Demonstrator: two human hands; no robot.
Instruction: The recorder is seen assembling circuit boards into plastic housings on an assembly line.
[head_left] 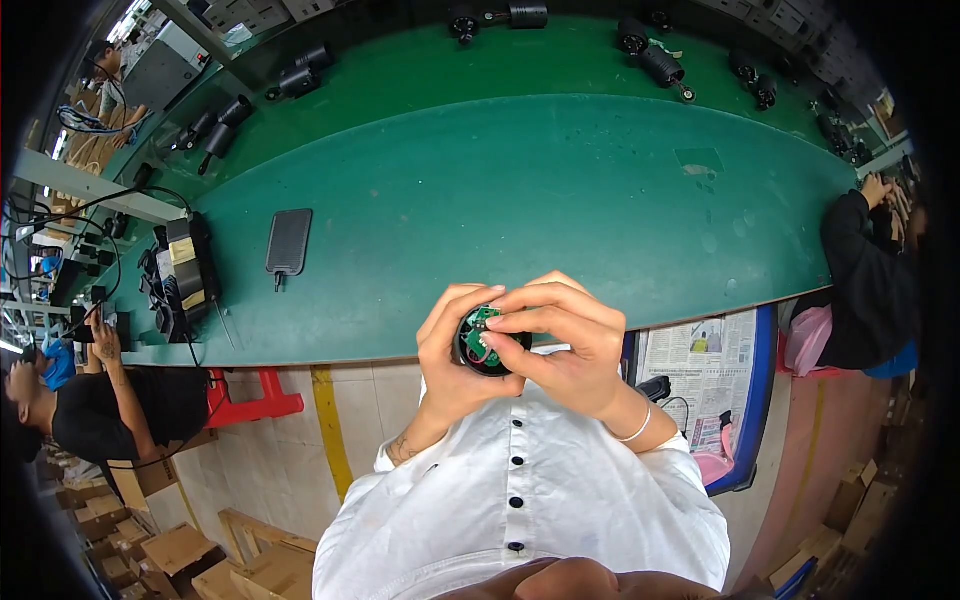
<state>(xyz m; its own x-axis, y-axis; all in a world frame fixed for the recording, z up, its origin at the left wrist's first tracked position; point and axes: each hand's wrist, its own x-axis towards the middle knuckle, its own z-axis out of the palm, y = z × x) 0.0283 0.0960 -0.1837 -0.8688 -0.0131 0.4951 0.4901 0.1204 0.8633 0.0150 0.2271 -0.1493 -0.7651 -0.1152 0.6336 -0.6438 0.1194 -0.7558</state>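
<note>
My left hand (452, 362) is wrapped round a black round housing (463, 350), held just in front of the bench edge. Its open end faces up and shows a green circuit board (484, 343) with thin wires, one of them reddish. Over that opening comes my right hand (565, 345), thumb and fingertips pinched together at the board and wires. What lies between those fingertips is too small to make out. Part of the housing and board is hidden by my fingers.
A green-topped bench (520, 200) spans the front. On it lie a dark flat phone-like device (289, 242) and, at left, a black holder (190, 265) with cables. Black cylindrical parts (661, 66) line the far shelf. A newspaper-lined blue tray (690, 380) sits right; co-workers are at both sides.
</note>
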